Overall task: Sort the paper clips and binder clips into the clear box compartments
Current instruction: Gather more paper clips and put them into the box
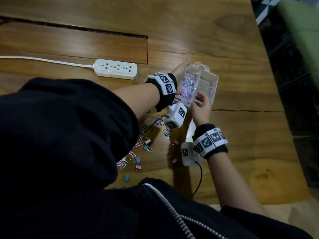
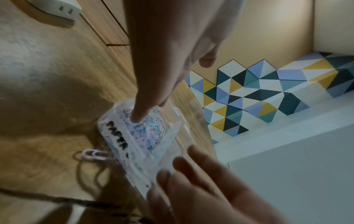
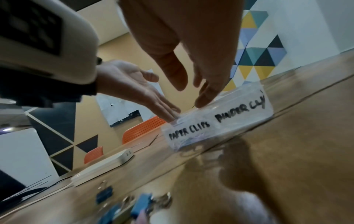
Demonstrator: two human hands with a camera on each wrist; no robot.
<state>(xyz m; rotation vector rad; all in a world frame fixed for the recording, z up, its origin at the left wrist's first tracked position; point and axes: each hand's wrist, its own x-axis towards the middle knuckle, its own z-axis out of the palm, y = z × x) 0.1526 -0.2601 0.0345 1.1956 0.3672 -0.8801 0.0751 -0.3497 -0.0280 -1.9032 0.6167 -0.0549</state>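
Left hand (image 1: 180, 73) flat, fingers straight, tips dipped among the pastel paper clips (image 1: 187, 85) in the left compartment of the clear box (image 1: 209, 87); right hand (image 1: 201, 107) relaxed, fingertips resting on the box's near rim. Box toward the surface's (image 1: 233, 49) right edge. Binder clips (image 1: 146, 148) scattered nearer the front edge, power strip (image 1: 116, 69) to the left.

Wooden table (image 1: 189, 28), geometric-patterned wall (image 2: 249, 94)
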